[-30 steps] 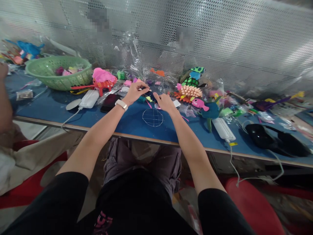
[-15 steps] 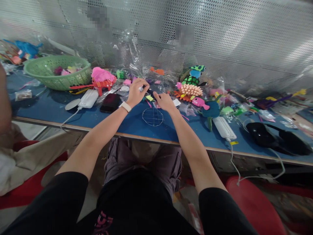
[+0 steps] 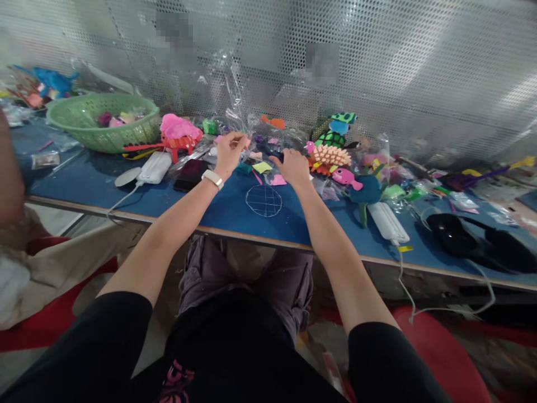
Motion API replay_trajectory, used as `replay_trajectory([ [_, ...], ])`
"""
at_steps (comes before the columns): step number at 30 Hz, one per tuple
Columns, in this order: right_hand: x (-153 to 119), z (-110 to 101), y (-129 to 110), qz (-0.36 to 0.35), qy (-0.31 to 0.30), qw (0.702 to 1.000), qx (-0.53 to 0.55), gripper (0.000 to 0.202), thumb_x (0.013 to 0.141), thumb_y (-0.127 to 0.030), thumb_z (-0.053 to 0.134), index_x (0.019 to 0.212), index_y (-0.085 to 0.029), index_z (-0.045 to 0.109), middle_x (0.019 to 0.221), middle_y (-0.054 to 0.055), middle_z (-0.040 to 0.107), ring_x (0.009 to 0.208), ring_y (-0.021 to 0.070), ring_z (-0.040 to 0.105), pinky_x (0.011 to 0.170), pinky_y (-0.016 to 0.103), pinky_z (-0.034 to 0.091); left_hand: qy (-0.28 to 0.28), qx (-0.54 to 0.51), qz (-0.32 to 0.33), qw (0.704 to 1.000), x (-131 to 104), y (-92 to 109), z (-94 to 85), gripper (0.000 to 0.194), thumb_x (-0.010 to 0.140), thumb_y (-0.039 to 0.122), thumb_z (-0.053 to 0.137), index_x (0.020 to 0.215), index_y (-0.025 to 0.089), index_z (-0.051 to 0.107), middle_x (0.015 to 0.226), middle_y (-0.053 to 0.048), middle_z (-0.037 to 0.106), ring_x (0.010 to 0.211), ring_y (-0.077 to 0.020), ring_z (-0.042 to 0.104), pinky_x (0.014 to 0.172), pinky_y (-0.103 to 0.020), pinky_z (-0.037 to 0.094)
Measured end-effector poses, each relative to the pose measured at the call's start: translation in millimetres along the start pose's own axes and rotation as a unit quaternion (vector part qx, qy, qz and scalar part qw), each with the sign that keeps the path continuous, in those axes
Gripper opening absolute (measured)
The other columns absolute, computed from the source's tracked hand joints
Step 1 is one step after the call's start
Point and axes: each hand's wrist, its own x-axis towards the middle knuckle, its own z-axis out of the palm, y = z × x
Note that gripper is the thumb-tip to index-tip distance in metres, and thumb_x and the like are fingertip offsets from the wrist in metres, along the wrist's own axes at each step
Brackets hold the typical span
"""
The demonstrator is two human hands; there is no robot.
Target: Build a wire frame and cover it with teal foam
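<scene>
You have both hands among small coloured pieces past the middle of the table (image 3: 218,210), toward its far edge; this looks like picking or arranging by fingertip. Your left hand (image 3: 227,155) has thumb and fingers drawn near each other beside a salmon-pink piece (image 3: 246,143), but whether they pinch it I cannot tell. Your right hand (image 3: 296,168) is palm down, its thumb beside a dark piece (image 3: 276,154); its grip is hidden too. A yellow piece (image 3: 262,167) and a pink piece (image 3: 277,179) lie between your hands, nearer the table's front edge. The gridded circle (image 3: 264,200) (white lines on the blue top) sits nearer that edge again, with neither hand on it. As I judge it, your next move calls for a light fingertip pinch and a short lift, because the neighbouring scraps could easily drag along.
</scene>
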Motion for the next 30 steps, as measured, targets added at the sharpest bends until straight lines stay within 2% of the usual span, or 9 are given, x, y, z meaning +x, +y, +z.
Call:
replay_trajectory([
  [2, 5.9, 11.3, 4.0, -0.021, -0.012, 0.999, -0.026, 0.073, 0.123, -0.066, 0.048, 0.150, -0.003, 0.074, 0.155, 0.036, 0.072, 0.150, 0.0517, 0.064, 0.127, 0.067, 0.045, -0.032, 0.001, 0.003, 0.999, -3.6, 0.8, 2.8, 0.044, 0.108, 0.068, 0.079, 0.105, 0.024, 0.081, 0.100, -0.011, 0.084, 0.089, -0.0251, 0.082, 0.091, -0.045, 0.071],
  [4, 9.7, 21.5, 7.7, -0.044, -0.004, 0.999, -0.019, 0.057, 0.123, -0.054, 0.053, 0.143, -0.007, 0.080, 0.156, 0.033, 0.072, 0.155, 0.0506, 0.060, 0.134, 0.071, 0.039, -0.055, 0.004, 0.006, 0.998, -6.9, 1.7, 5.1, 0.031, 0.109, 0.054, 0.081, 0.105, 0.023, 0.082, 0.106, -0.011, 0.087, 0.086, -0.0236, 0.083, 0.090, -0.044, 0.071],
  [7, 11.0, 30.1, 8.0, -0.065, 0.055, 0.991, 0.107, 0.049, 0.124, -0.051, 0.050, 0.130, -0.017, 0.085, 0.148, 0.025, 0.077, 0.147, 0.0450, 0.066, 0.130, 0.068, 0.047, -0.095, 0.026, 0.011, 0.995, -11.6, 3.5, 7.3, 0.014, 0.106, 0.035, 0.081, 0.105, 0.022, 0.085, 0.102, -0.010, 0.089, 0.083, -0.0227, 0.082, 0.086, -0.042, 0.070],
  [11, 4.8, 33.3, -3.4, -0.099, 0.063, 0.913, 0.390, 0.058, 0.112, -0.077, 0.061, 0.126, -0.026, 0.085, 0.127, 0.015, 0.087, 0.112, 0.0349, 0.081, 0.106, 0.056, 0.065, -0.180, 0.050, 0.024, 0.982, -21.1, 9.2, 10.6, 0.007, 0.099, 0.025, 0.084, 0.105, 0.022, 0.087, 0.100, -0.009, 0.090, 0.090, -0.0236, 0.084, 0.089, -0.041, 0.069],
  [16, -2.3, 37.3, -15.2, -0.087, 0.044, 0.848, 0.520, 0.055, 0.088, -0.083, 0.087, 0.098, -0.029, 0.083, 0.100, 0.007, 0.087, 0.096, 0.0309, 0.081, 0.102, 0.057, 0.067, -0.235, 0.019, 0.006, 0.972, -29.4, 15.3, 13.3, 0.007, 0.095, 0.020, 0.086, 0.097, 0.022, 0.079, 0.097, -0.007, 0.087, 0.089, -0.0212, 0.083, 0.090, -0.041, 0.069],
  [19, -1.4, 41.2, -19.7, -0.031, 0.018, 0.804, 0.593, 0.052, 0.084, -0.078, 0.094, 0.092, -0.030, 0.076, 0.090, 0.003, 0.083, 0.090, 0.0279, 0.082, 0.100, 0.056, 0.069, -0.220, -0.009, -0.003, 0.975, -27.4, 14.4, 12.5, 0.012, 0.096, 0.021, 0.088, 0.097, 0.022, 0.076, 0.096, -0.007, 0.085, 0.086, -0.0203, 0.081, 0.090, -0.042, 0.070],
  [25, -1.1, 46.5, -39.3, 0.124, -0.007, 0.655, 0.745, 0.039, 0.097, -0.052, 0.094, 0.092, -0.030, 0.062, 0.096, 0.004, 0.087, 0.102, 0.0245, 0.089, 0.112, 0.049, 0.072, -0.092, -0.043, -0.014, 0.995, -21.2, 2.6, 17.0, 0.028, 0.103, 0.044, 0.092, 0.097, 0.024, 0.073, 0.092, -0.006, 0.079, 0.088, -0.0231, 0.080, 0.090, -0.047, 0.072],
  [28, -3.5, 46.5, -46.4, 0.151, 0.000, 0.626, 0.765, 0.037, 0.100, -0.048, 0.092, 0.091, -0.030, 0.061, 0.101, 0.005, 0.088, 0.110, 0.0237, 0.089, 0.116, 0.045, 0.071, -0.035, -0.066, -0.032, 0.997, -20.7, -3.3, 20.8, 0.030, 0.106, 0.047, 0.090, 0.097, 0.024, 0.071, 0.091, -0.005, 0.077, 0.087, -0.0226, 0.080, 0.090, -0.048, 0.072],
  [30, -5.5, 45.7, -46.9, 0.151, 0.012, 0.635, 0.757, 0.040, 0.098, -0.052, 0.093, 0.093, -0.030, 0.061, 0.102, 0.005, 0.088, 0.107, 0.0230, 0.089, 0.113, 0.044, 0.072, -0.042, -0.070, -0.035, 0.996, -20.7, -3.2, 20.4, 0.027, 0.106, 0.043, 0.090, 0.097, 0.024, 0.072, 0.090, -0.005, 0.077, 0.085, -0.0213, 0.080, 0.088, -0.045, 0.072],
])
